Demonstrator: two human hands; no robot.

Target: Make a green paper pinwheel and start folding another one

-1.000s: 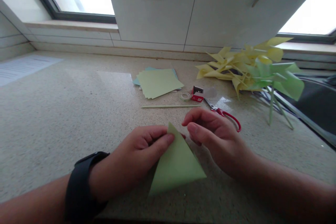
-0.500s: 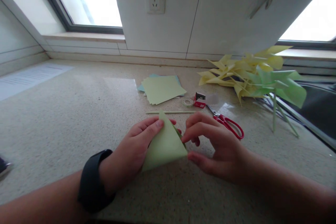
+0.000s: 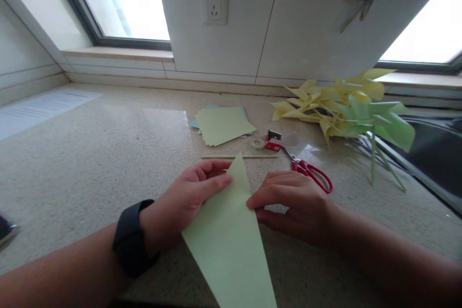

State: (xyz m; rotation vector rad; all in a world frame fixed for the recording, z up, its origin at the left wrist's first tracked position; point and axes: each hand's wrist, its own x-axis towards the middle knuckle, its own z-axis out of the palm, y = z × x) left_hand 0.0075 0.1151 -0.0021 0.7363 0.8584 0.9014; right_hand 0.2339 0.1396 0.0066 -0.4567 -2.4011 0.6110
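We see a sheet of light green paper (image 3: 231,236), matt and smooth, under our bare left hand (image 3: 187,197) and right hand (image 3: 292,199). The desk (image 3: 90,163) looks like speckled polished stone with a soft gloss that mirrors the window light. The stack of paper squares (image 3: 222,125) is matt too. The scissors (image 3: 306,169) have shiny metal blades and glossy red plastic handles. The pinwheels (image 3: 346,106) are thin yellow and green paper. Our watch strap (image 3: 132,238) looks like matt black rubber. The wall tiles (image 3: 306,24) look smooth.
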